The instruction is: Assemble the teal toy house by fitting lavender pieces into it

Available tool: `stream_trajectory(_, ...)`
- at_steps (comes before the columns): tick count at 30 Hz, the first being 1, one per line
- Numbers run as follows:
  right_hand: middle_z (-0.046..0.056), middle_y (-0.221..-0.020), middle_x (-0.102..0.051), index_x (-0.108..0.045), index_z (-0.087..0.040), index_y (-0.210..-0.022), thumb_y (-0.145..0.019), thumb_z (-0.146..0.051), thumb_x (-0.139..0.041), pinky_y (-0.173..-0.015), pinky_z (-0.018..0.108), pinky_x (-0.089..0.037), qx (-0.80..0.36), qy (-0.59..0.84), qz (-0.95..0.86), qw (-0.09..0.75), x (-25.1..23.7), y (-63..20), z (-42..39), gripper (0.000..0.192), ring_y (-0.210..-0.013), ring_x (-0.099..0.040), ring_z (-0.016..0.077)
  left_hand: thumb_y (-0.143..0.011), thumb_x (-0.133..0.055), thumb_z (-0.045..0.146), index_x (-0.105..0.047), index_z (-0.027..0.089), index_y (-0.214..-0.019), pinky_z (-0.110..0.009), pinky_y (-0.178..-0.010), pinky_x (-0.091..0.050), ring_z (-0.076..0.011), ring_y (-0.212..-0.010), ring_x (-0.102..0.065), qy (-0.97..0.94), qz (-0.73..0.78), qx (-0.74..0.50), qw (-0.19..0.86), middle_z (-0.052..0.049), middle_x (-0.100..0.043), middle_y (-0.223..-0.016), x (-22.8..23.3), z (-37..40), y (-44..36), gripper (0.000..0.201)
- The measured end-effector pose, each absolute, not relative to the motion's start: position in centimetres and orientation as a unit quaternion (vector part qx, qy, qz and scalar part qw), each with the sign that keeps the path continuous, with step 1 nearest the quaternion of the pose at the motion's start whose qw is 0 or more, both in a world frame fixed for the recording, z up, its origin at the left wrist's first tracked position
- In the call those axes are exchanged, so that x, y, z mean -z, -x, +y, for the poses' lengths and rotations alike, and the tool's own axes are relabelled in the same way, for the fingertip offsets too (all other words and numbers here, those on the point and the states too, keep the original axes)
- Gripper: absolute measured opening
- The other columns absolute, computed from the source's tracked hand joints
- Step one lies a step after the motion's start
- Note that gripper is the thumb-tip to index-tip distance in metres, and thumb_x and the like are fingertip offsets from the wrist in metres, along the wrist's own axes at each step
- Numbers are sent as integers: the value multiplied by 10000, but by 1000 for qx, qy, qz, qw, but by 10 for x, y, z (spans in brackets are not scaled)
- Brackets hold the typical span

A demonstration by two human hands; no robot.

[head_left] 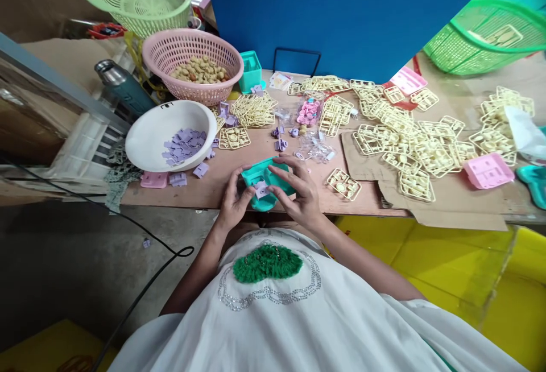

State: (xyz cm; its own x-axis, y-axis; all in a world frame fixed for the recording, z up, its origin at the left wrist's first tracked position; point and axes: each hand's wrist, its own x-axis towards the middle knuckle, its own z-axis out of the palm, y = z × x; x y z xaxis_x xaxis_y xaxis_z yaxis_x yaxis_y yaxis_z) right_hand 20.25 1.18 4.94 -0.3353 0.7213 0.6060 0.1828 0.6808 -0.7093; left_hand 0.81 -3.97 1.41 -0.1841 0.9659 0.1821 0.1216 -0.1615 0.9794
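A teal plastic toy part (268, 174), shaped like a small box with a rounded lip, is held at the table's front edge. My left hand (236, 198) grips its left side, the thumb pressing near a small lilac plastic piece (261, 189) set against the teal part. Around the right side of the teal part curls my right hand (301, 190), thumb touching the lilac piece and fingers bent over the top. Whether the lilac piece is fully seated in the teal part cannot be made out.
A white bowl (140, 141) of lilac pieces and a pink basket (154, 53) of nuts stand at left, beside a thermos flask (128, 90). Cream part frames (426, 147) cover the right side on cardboard (362, 170). A blue panel (341, 13) rises behind.
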Motion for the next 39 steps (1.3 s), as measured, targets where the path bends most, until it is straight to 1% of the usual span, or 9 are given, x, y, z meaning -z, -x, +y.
stream_trajectory(2,123,-1373,-649,-715,-322,-1312,-1004,-286,-658,-1124,618,-499,-267,309,-762,503,-50,-199,10,316,-1327,-603,319,-967,-610,673,-636,254,-1257,-338,-965,-574,-213,-1070,-700,-495,547,-559,378,-77,-718,-1204,-14,-37,-9,511)
stream_trajectory(5,121,-1278,-679,-736,-298,-1215,-994,-294,-662,-1078,617,-499,-232,324,-774,492,-54,-195,7,233,-1256,-618,332,-952,-616,693,-641,251,-1160,-324,-925,-566,-200,-993,-683,-464,578,-557,375,-44,-708,-1071,-13,-35,-11,490)
stream_trajectory(10,106,-1029,-707,-678,-227,-1231,-956,-321,-732,-858,509,-532,-146,321,-819,453,-58,-194,-1,296,-948,-630,290,-928,-680,659,-610,241,-1110,-295,-862,-549,-176,-921,-646,-449,576,-579,363,-24,-652,-1005,-10,-40,-21,461)
stream_trajectory(12,93,-982,-703,-659,-227,-1204,-974,-299,-704,-790,465,-524,-140,330,-826,436,-58,-196,-2,245,-891,-613,275,-926,-710,614,-602,237,-1085,-295,-868,-545,-178,-941,-637,-463,570,-595,327,-30,-624,-1024,-10,-42,-26,424)
stream_trajectory(15,85,-936,-690,-630,-221,-1148,-989,-261,-670,-737,431,-501,-144,330,-822,442,-58,-199,-3,169,-854,-588,266,-943,-706,573,-605,229,-1028,-335,-954,-536,-214,-1067,-633,-503,578,-590,255,-56,-602,-1076,-13,-46,-31,368)
stream_trajectory(20,84,-891,-667,-594,-221,-1067,-985,-235,-639,-732,428,-476,-162,322,-814,455,-61,-205,-4,94,-832,-574,264,-959,-706,523,-613,229,-986,-400,-1048,-514,-259,-1235,-614,-549,594,-556,189,-105,-595,-1252,-23,-48,-33,309)
stream_trajectory(29,83,-908,-677,-624,-225,-1082,-995,-253,-625,-815,468,-478,-160,356,-821,416,-61,-210,-10,91,-863,-594,276,-960,-685,568,-593,217,-975,-418,-1041,-553,-280,-1284,-632,-562,592,-536,215,-145,-604,-1341,-25,-50,-35,362)
stream_trajectory(35,95,-924,-682,-636,-224,-1100,-1005,-218,-609,-778,459,-512,-126,360,-824,419,-60,-210,-12,99,-876,-609,278,-948,-681,600,-601,225,-973,-454,-1066,-539,-298,-1301,-627,-590,584,-528,179,-150,-614,-1350,-24,-50,-36,385)
stream_trajectory(39,92,-923,-696,-651,-216,-1095,-997,-224,-642,-765,439,-510,-153,335,-816,445,-59,-208,-7,98,-864,-613,266,-964,-677,572,-600,219,-988,-446,-1072,-527,-293,-1301,-629,-578,588,-534,186,-154,-603,-1374,-22,-50,-36,362)
